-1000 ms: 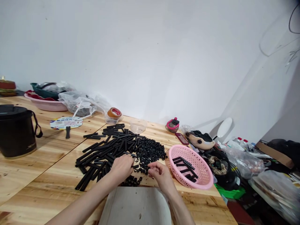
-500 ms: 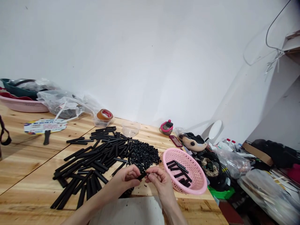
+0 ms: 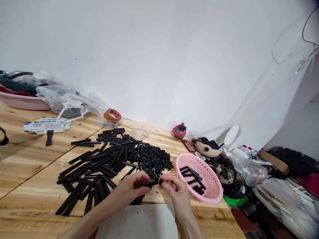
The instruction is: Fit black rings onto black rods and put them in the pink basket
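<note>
Wooden table (image 3: pixel 30 172), both hands working near its front edge. Relative to the fingers (image 3: pixel 167 181): black tube pile (image 3: pixel 99 169) to the left, heap of small black pieces (image 3: pixel 154 162) just ahead, pink plastic basket (image 3: pixel 211 186) to the right. Short black tube (image 3: pixel 152 183) lies between the hands, long axis near left-right, rising slightly rightward. Left hand (image 3: pixel 131 189), forearm in from lower left, clenched on the tube's left end. Right hand (image 3: pixel 175 192), nearer its right end, pinches small black piece (image 3: pixel 160 182) there.
</note>
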A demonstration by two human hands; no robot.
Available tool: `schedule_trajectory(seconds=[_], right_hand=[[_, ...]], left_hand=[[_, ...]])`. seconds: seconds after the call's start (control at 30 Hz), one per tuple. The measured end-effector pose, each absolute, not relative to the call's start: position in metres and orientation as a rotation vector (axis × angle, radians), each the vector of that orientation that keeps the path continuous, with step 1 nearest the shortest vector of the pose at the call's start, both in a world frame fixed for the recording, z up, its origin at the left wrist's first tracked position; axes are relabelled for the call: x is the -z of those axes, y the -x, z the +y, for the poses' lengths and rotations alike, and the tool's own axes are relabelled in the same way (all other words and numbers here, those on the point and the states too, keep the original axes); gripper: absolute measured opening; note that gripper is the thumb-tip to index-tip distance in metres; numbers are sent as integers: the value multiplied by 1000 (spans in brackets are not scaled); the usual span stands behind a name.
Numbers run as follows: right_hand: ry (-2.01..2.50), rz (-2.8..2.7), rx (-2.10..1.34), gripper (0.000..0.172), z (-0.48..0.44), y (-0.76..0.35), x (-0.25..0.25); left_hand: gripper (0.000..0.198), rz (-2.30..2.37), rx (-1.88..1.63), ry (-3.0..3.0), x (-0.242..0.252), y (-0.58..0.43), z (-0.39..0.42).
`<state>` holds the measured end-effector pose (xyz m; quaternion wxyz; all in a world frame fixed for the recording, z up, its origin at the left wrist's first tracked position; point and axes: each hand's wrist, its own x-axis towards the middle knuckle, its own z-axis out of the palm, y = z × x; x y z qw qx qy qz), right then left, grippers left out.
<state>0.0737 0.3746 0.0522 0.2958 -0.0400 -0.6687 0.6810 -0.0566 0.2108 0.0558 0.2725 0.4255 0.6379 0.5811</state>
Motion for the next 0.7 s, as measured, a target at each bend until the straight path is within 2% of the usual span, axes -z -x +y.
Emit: schedule_trajectory(seconds=[0.17, 0.7], right_hand=[[150, -1651, -1871, 29, 374, -71, -45], [83, -1656, -1859, 28, 369, -70, -45]], left_hand=[[12, 1750, -1573, -1171, -56, 54, 211], [8, 1873, -1642, -1205, -60, 51, 210]])
